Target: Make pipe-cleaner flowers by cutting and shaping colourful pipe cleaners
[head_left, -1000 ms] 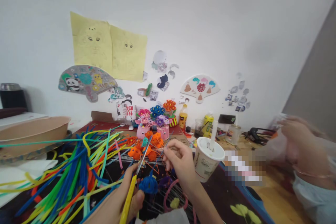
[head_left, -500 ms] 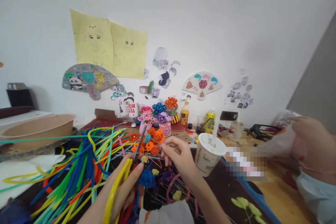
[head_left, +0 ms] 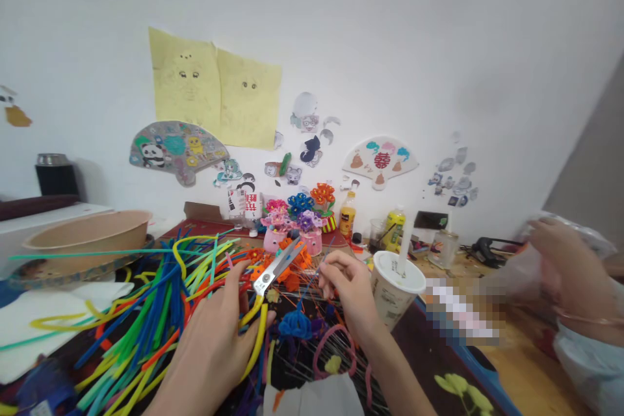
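Observation:
My left hand (head_left: 212, 328) grips a pair of scissors (head_left: 266, 283) by the yellow handles, the silver blades pointing up and to the right. My right hand (head_left: 347, 286) is pinched closed around a thin bluish-purple pipe cleaner (head_left: 322, 260), just right of the blade tips; its lower end is hard to make out. Below and between my hands lies a blue pipe-cleaner flower (head_left: 295, 324). Orange pipe-cleaner flowers (head_left: 292, 276) sit behind the scissors. A pink loop (head_left: 336, 348) lies under my right wrist.
Many coloured pipe cleaners (head_left: 160, 299) spread at the left beside a beige basin (head_left: 92, 234). A lidded paper cup (head_left: 396, 289) with a straw stands right of my right hand. Finished flower pots (head_left: 312, 240) stand behind. At far right another person's hand (head_left: 560, 253) is near a plastic bag.
The scissors have turned, so their blades now show broadside and lean right. My left hand has rolled with its back upward. My right hand has shifted slightly right in view.

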